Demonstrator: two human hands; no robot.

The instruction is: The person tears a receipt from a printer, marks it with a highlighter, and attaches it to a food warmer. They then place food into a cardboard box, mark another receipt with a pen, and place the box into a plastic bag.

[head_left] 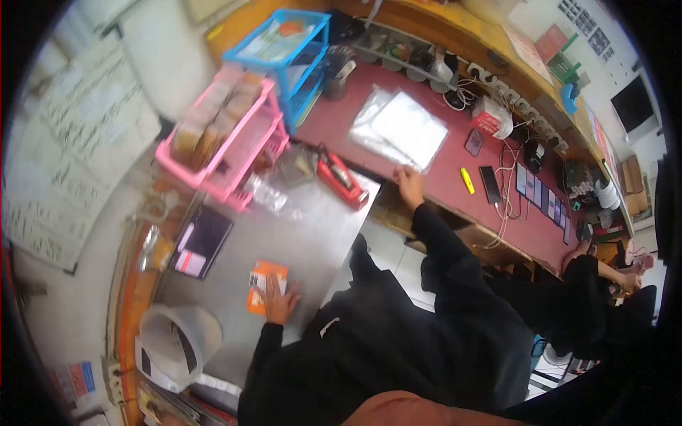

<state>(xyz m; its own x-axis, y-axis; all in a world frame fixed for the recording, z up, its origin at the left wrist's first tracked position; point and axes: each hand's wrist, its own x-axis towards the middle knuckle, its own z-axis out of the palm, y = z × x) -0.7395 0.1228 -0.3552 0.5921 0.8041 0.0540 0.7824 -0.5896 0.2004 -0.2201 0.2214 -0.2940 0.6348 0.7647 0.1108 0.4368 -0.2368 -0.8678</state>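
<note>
My left hand (280, 304) lies flat with its fingers spread over an orange-and-white packet (260, 275) on the metal tabletop (231, 302). Part of the packet is hidden under the fingers. On the red desk, my right hand (410, 187) is at the near corner of a stack of clear plastic sleeves (369, 126) with white paper (410, 129) on top. Its fingers are bent together at the plastic edge. A red stapler-like tool (343, 181) rests between the two hands, near the metal corner.
Pink (245, 160) and blue (293, 74) tray racks stand at the back left. A clear bucket (181, 344) and a dark notebook (202, 241) are at left. A yellow highlighter (467, 180), several phones (541, 195) and cables lie right, where another person's hand (579, 252) shows.
</note>
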